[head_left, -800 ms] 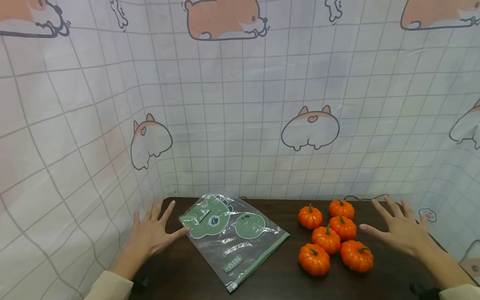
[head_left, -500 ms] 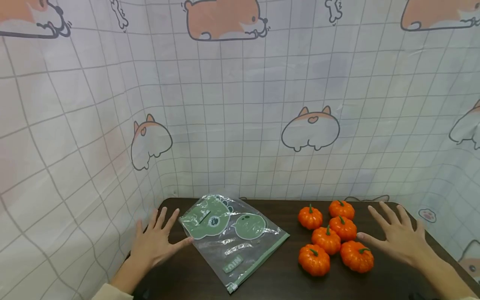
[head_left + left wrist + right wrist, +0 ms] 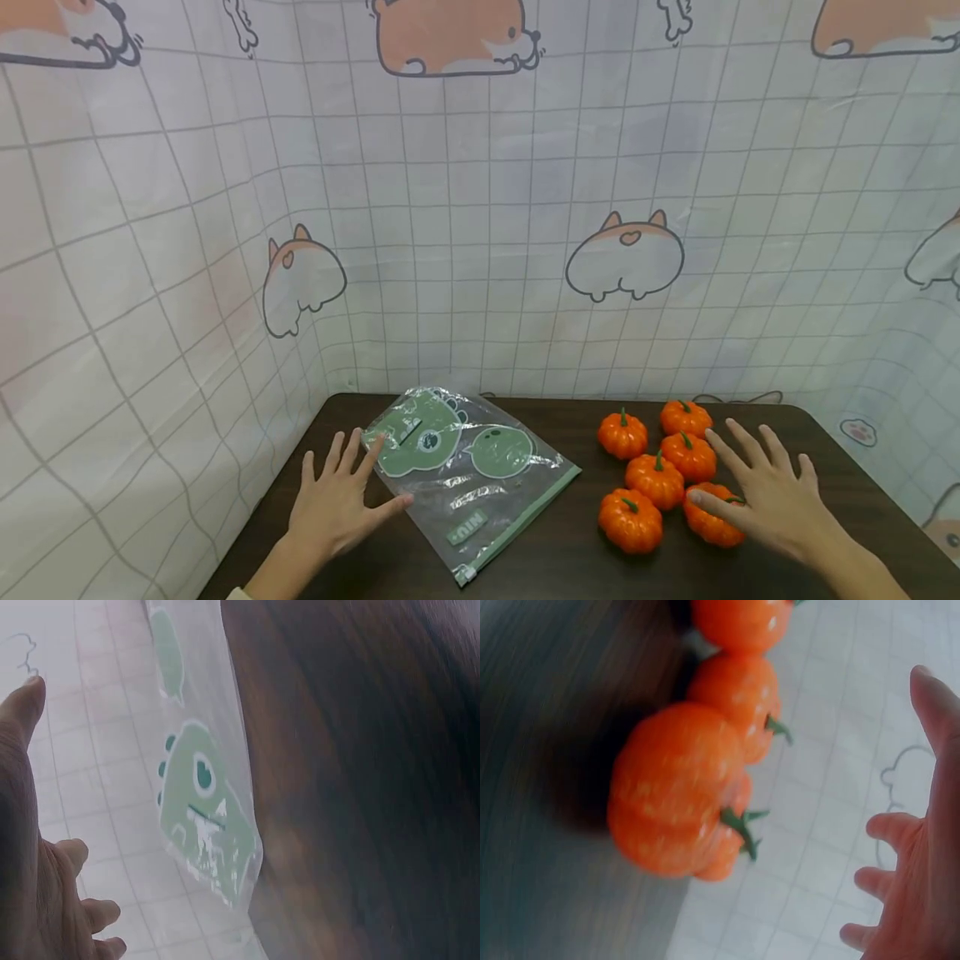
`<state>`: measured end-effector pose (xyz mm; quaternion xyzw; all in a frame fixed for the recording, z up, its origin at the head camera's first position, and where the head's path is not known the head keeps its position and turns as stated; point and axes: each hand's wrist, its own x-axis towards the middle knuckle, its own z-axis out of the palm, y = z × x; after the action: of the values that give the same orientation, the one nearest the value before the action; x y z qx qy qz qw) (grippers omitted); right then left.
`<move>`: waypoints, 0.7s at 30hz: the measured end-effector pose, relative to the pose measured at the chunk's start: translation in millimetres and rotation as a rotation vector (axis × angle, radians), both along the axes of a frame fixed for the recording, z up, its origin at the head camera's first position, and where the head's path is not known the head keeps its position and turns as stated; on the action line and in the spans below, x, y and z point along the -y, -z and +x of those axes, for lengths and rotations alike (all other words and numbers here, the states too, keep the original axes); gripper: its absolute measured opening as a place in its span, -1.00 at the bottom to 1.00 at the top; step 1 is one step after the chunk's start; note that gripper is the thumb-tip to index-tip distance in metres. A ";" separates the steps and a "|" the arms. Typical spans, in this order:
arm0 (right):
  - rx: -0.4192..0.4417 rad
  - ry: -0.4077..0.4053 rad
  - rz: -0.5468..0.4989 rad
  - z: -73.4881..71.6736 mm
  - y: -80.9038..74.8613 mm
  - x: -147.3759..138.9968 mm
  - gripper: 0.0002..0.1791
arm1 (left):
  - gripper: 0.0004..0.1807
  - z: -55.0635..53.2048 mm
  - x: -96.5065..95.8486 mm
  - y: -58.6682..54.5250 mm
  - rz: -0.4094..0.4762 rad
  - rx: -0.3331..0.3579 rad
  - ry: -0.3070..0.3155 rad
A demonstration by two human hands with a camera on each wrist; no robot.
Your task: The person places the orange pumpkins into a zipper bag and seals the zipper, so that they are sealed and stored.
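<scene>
A clear zip bag with green cartoon prints and a green zip edge lies flat on the dark table. My left hand, fingers spread, hovers by the bag's left side, its fingertips overlapping the bag in the head view. Several small orange pumpkins with green stems sit in a cluster right of the bag. Over the cluster's right side my right hand is spread, its thumb hiding part of the front right pumpkin. Neither hand holds anything. In the right wrist view a pumpkin stands apart from the fingers.
The dark wooden table runs back to a white grid-patterned cloth with cartoon dogs, which also hangs along the left and right. A thin dark cable lies along the table's back edge.
Both hands have moved inward and lower in the head view, the left toward the bag and the right over the pumpkins. The bag and pumpkins stay in place.
</scene>
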<state>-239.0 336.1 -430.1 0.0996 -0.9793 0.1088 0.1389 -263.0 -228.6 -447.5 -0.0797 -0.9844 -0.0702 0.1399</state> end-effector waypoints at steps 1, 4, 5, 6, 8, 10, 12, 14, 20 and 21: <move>0.000 -0.004 -0.002 0.8 0.1 3.9 0.01 | 0.11 0.9 -2.5 0.8 0.002 0.010 0.003; -0.011 -0.020 -0.010 2.2 -0.1 15.9 -0.01 | 0.10 3.0 -9.7 3.7 0.009 0.039 0.019; -0.012 -0.025 -0.014 2.8 -0.3 20.1 -0.02 | 0.09 3.6 -12.2 5.0 0.016 0.049 0.025; -0.013 -0.029 -0.017 3.1 -0.3 24.1 -0.02 | 0.08 4.1 -14.6 6.6 0.021 0.058 0.032; -0.019 -0.043 -0.022 3.7 0.1 31.9 -0.05 | 0.06 5.1 -19.8 9.6 0.033 0.079 0.044; -0.021 -0.056 -0.029 4.9 0.7 39.6 -0.08 | 0.04 6.1 -25.3 12.1 0.049 0.100 0.052; -0.028 -0.073 -0.034 6.0 1.2 46.8 -0.11 | 0.03 7.2 -30.9 14.3 0.068 0.124 0.060; -0.042 -0.093 -0.050 7.5 1.0 53.8 -0.13 | 0.02 8.1 -36.5 15.9 0.092 0.138 0.072; -0.059 -0.148 -0.150 7.3 0.4 72.1 -0.27 | -0.04 9.2 -50.5 20.0 0.151 0.144 0.182; -0.057 -0.160 -0.170 6.6 1.0 74.9 -0.30 | -0.06 9.3 -52.7 20.5 0.158 0.146 0.213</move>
<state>-232.5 261.2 -431.1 0.1684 -0.9511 0.1992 0.1658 -253.7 -175.8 -468.0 -0.1670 -0.9694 -0.1677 0.0657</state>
